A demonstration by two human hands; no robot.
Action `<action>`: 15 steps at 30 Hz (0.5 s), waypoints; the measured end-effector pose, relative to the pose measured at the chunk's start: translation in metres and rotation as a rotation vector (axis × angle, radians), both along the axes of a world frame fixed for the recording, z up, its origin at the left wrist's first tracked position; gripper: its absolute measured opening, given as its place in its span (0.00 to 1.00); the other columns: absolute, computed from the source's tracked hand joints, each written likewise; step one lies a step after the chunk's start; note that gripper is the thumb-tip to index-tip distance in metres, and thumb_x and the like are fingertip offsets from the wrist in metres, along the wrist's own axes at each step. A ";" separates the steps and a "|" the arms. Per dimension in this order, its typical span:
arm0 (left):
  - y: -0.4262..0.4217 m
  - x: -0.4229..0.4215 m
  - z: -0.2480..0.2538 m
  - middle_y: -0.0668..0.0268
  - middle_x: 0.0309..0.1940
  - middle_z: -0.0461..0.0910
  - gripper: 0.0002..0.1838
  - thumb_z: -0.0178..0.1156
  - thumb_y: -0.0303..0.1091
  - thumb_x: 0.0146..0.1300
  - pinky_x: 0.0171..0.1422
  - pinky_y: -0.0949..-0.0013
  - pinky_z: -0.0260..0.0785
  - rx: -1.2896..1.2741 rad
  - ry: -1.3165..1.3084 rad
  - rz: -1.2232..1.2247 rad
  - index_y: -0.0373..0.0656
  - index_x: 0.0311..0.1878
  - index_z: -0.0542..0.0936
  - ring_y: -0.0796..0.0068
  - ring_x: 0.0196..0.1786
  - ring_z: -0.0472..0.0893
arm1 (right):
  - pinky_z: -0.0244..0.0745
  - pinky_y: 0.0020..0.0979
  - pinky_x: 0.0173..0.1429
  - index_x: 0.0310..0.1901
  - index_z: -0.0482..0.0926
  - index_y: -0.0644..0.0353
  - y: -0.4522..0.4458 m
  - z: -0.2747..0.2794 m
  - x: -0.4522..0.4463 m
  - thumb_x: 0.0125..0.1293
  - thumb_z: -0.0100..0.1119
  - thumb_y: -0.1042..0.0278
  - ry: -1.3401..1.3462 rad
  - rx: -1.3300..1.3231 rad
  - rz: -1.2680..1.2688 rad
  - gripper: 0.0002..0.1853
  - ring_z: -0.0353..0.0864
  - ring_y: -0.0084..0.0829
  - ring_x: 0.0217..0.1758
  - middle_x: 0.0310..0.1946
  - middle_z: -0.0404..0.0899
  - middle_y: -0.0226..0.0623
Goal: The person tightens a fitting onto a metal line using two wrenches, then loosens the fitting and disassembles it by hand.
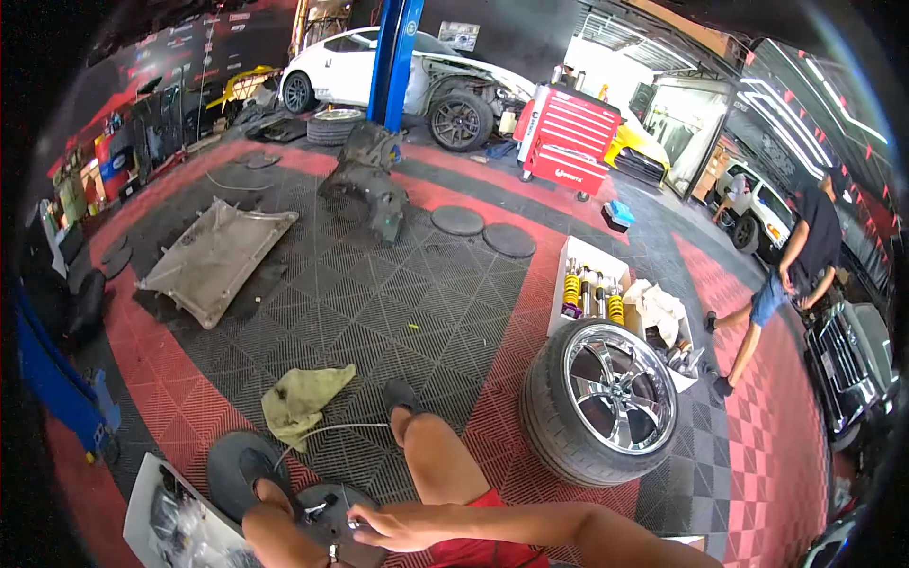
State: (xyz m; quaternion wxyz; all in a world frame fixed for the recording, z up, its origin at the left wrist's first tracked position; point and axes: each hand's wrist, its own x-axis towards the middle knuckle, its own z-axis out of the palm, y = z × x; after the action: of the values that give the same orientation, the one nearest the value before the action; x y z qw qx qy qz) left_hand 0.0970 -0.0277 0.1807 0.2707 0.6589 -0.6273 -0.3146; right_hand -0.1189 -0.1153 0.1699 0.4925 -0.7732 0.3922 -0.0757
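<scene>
My right hand reaches in at the bottom, its thumb and fingers closed on a small metal piece whose kind I cannot make out. Under it lies a dark round pad, with a small black-and-silver part on it. A thin pale hose or cable runs from near my foot across the floor. My left hand does not show. Beside my left leg stands a white box holding clear plastic wrapping. A yellowish-green cloth lies crumpled in front of my feet.
A chrome wheel with tyre lies at right, beside a box of yellow-spring coilovers. A dirty panel and dark liner rest ahead. Behind are a red tool cabinet, blue post and white car. A person stands right.
</scene>
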 end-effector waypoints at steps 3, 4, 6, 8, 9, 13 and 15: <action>-0.005 -0.008 0.029 0.48 0.32 0.83 0.17 0.60 0.40 0.65 0.41 0.59 0.74 0.027 -0.012 0.215 0.36 0.49 0.83 0.53 0.33 0.83 | 0.72 0.47 0.44 0.53 0.67 0.65 0.008 -0.001 0.004 0.78 0.36 0.52 -0.138 0.044 -0.018 0.21 0.80 0.52 0.38 0.33 0.77 0.56; -0.006 -0.009 0.022 0.52 0.25 0.81 0.14 0.59 0.40 0.66 0.33 0.58 0.73 -0.134 0.031 0.222 0.38 0.40 0.84 0.53 0.27 0.80 | 0.72 0.47 0.46 0.51 0.69 0.66 0.008 0.014 0.009 0.78 0.37 0.53 -0.171 0.074 -0.022 0.21 0.80 0.53 0.40 0.36 0.77 0.56; -0.010 -0.016 0.004 0.53 0.27 0.83 0.09 0.64 0.28 0.59 0.40 0.60 0.74 -0.363 0.202 0.250 0.30 0.36 0.80 0.64 0.31 0.82 | 0.73 0.49 0.48 0.50 0.72 0.65 0.014 -0.006 0.018 0.76 0.42 0.58 -0.232 -0.222 -0.134 0.17 0.79 0.55 0.43 0.38 0.77 0.55; -0.009 -0.014 0.014 0.56 0.26 0.83 0.08 0.65 0.28 0.59 0.38 0.66 0.73 -0.066 0.226 0.258 0.31 0.34 0.82 0.69 0.29 0.81 | 0.75 0.46 0.44 0.57 0.75 0.61 0.015 -0.006 0.025 0.73 0.47 0.61 -0.144 -0.212 -0.188 0.18 0.78 0.53 0.40 0.38 0.76 0.54; -0.013 -0.013 0.019 0.56 0.27 0.84 0.09 0.66 0.29 0.58 0.38 0.67 0.73 -0.220 0.125 0.238 0.32 0.37 0.83 0.69 0.28 0.82 | 0.75 0.42 0.40 0.58 0.75 0.61 0.013 -0.022 0.030 0.72 0.51 0.65 -0.304 -0.361 -0.198 0.17 0.79 0.50 0.36 0.36 0.76 0.50; -0.012 -0.004 0.018 0.51 0.31 0.84 0.10 0.66 0.30 0.58 0.41 0.66 0.76 -0.135 0.146 0.293 0.35 0.42 0.84 0.60 0.33 0.85 | 0.70 0.31 0.32 0.50 0.78 0.66 0.001 -0.010 0.023 0.70 0.56 0.72 -0.338 -0.300 -0.212 0.11 0.75 0.30 0.29 0.30 0.75 0.38; -0.014 -0.004 0.009 0.51 0.31 0.84 0.10 0.66 0.30 0.59 0.41 0.66 0.76 -0.099 0.166 0.314 0.35 0.42 0.84 0.61 0.33 0.85 | 0.71 0.23 0.31 0.44 0.77 0.71 -0.003 -0.024 0.013 0.66 0.61 0.75 -0.396 -0.217 -0.252 0.09 0.77 0.20 0.29 0.30 0.78 0.34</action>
State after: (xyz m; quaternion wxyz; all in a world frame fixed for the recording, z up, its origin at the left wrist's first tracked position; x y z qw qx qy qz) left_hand 0.0930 -0.0413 0.1892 0.3994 0.7063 -0.5073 -0.2904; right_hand -0.1061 -0.1181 0.1455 0.4605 -0.7367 0.3711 -0.3279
